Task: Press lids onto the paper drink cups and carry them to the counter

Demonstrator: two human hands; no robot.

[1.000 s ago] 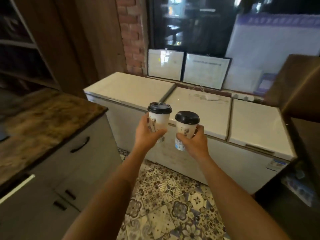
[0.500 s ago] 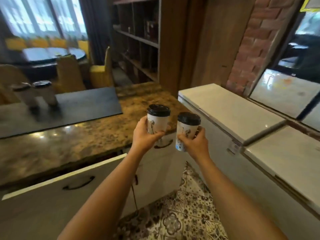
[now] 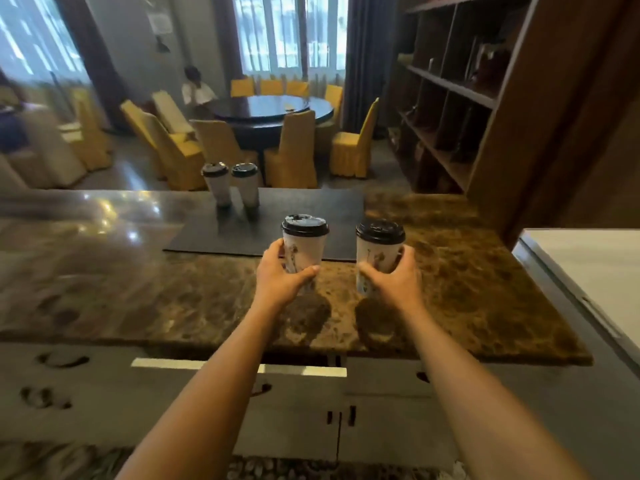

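My left hand (image 3: 282,277) grips a white paper cup (image 3: 304,245) with a black lid, held above the brown marble counter (image 3: 467,289). My right hand (image 3: 394,282) grips a second lidded paper cup (image 3: 379,249) a little to the right of the first. Both cups are upright and cast shadows on the counter below them. Two more lidded cups (image 3: 216,183) (image 3: 246,183) stand side by side at the far edge of a dark mat (image 3: 214,233) on the counter.
A partly open drawer (image 3: 239,368) juts out under the counter's front edge. A white chest freezer (image 3: 588,258) stands to the right, wooden shelves (image 3: 450,88) beyond it. Behind the counter are a round table (image 3: 273,110), yellow chairs and a seated person (image 3: 195,88).
My view has swung left from the white freezers to face the counter. Both hands kept their cups and now hold them over the counter, slightly farther apart.
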